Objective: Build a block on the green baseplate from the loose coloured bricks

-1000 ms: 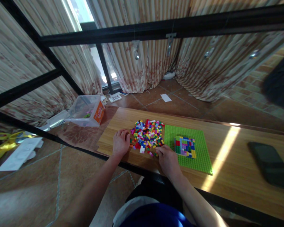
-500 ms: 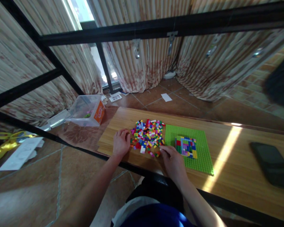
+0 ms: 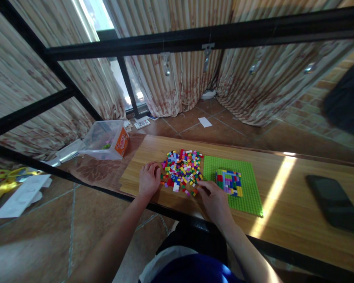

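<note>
Landmark: flat bright-green studded plastic baseplate (image 3: 251, 192), lying on the long wood-grain counter (image 3: 274, 179). On the baseplate: low blocky build of multicoloured plastic bricks (image 3: 230, 183). Just left of the baseplate: loose heap of small multicoloured plastic bricks (image 3: 183, 167).

Right hand (image 3: 214, 199) at the baseplate's near left corner, fingertips toward the heap; thumb and forefinger slightly parted; cannot tell whether a brick is between them. Left hand (image 3: 150, 180) left of the baseplate, across the heap, fingers loosely curled; contents hidden.

Well right of the baseplate: dark rectangular phone (image 3: 334, 200). Far left of it: clear plastic bin with orange label (image 3: 104, 141).
</note>
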Tool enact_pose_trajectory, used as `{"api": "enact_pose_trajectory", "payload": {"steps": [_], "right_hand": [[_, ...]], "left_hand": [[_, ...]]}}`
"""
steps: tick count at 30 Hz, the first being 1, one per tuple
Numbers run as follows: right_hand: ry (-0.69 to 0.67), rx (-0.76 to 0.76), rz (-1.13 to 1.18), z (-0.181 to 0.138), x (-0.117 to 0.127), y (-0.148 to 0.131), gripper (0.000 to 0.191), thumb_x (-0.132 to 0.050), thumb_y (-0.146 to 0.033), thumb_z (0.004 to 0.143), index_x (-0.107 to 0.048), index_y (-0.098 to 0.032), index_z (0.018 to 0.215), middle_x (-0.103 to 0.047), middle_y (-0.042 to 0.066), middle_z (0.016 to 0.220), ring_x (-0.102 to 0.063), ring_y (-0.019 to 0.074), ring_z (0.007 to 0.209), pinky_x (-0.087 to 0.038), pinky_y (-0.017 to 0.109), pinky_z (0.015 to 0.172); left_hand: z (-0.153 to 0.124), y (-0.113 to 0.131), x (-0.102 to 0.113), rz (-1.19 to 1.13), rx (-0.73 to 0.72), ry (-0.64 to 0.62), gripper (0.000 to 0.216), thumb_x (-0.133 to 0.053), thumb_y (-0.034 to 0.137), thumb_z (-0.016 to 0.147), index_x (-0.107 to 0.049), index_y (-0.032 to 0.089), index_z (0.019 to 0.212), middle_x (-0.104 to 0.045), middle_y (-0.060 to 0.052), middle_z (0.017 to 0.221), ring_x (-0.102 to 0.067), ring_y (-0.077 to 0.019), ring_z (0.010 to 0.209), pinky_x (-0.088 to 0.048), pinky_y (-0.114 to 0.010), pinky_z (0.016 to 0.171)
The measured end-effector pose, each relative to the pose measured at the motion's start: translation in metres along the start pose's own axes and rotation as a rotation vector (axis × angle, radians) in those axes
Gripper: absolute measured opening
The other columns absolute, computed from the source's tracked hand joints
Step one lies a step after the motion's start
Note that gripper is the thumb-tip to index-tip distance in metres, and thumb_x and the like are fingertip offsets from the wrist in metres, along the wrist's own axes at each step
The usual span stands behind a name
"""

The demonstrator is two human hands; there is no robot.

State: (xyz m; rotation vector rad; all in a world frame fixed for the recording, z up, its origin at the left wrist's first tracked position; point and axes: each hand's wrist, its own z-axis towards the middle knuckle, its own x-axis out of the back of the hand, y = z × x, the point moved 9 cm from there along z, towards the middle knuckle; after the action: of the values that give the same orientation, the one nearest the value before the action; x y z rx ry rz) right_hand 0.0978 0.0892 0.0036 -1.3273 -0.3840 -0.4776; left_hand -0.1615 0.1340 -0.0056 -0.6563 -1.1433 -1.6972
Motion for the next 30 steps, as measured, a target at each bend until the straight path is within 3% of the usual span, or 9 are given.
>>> {"api": "enact_pose_trajectory", "payload": {"steps": [10,15,19,24,30], "right_hand": [[0.216,-0.129,0.245,-0.017,0.068,0.026,0.016,-0.064,-0.031,0.08,-0.076,-0.026,0.087,-0.074,0.004,0.096,-0.068,0.0193,0.09,-0.055,0.035,0.081],[0.349,-0.254,0.28,-0.023,0.1,0.06,0.021,-0.068,-0.036,0.077,-0.075,-0.022,0.091,-0.075,0.006,0.089,-0.069,0.0195,0.079,-0.057,0.037,0.075],[0.497,-0.342,0.24,-0.026,0.125,0.09,0.031,-0.071,-0.039,0.073,-0.074,-0.017,0.095,-0.076,0.009,0.091,-0.071,0.022,0.082,-0.058,0.042,0.08],[0.509,-0.404,0.189,-0.016,0.129,0.108,0.037,-0.069,-0.04,0.071,-0.073,-0.015,0.098,-0.076,0.011,0.091,-0.072,0.0238,0.082,-0.057,0.042,0.082],[0.433,-0.345,0.032,0.004,0.124,0.098,0.036,-0.064,-0.038,0.075,-0.071,-0.016,0.102,-0.076,0.01,0.09,-0.071,0.0236,0.083,-0.056,0.04,0.082]], "left_hand": [[0.003,0.0,-0.001,0.018,-0.032,-0.001,0.03,-0.042,0.034,0.092,-0.065,0.016,0.1,-0.065,-0.013,0.106,-0.058,-0.0278,0.1,-0.047,-0.043,0.092],[0.004,-0.002,-0.001,0.008,-0.038,0.007,0.032,-0.041,0.037,0.092,-0.065,0.017,0.098,-0.065,-0.012,0.105,-0.059,-0.0277,0.1,-0.047,-0.044,0.093],[0.005,-0.001,0.0,0.013,-0.056,0.012,0.033,-0.04,0.038,0.092,-0.064,0.016,0.099,-0.066,-0.013,0.104,-0.059,-0.0282,0.1,-0.047,-0.044,0.091],[0.005,-0.001,0.0,0.023,-0.065,0.018,0.032,-0.041,0.039,0.092,-0.064,0.018,0.096,-0.065,-0.012,0.104,-0.059,-0.0283,0.098,-0.048,-0.044,0.09],[0.006,-0.003,-0.001,0.031,-0.082,0.026,0.032,-0.041,0.039,0.091,-0.063,0.018,0.097,-0.065,-0.013,0.104,-0.059,-0.0285,0.098,-0.048,-0.045,0.091]]}}
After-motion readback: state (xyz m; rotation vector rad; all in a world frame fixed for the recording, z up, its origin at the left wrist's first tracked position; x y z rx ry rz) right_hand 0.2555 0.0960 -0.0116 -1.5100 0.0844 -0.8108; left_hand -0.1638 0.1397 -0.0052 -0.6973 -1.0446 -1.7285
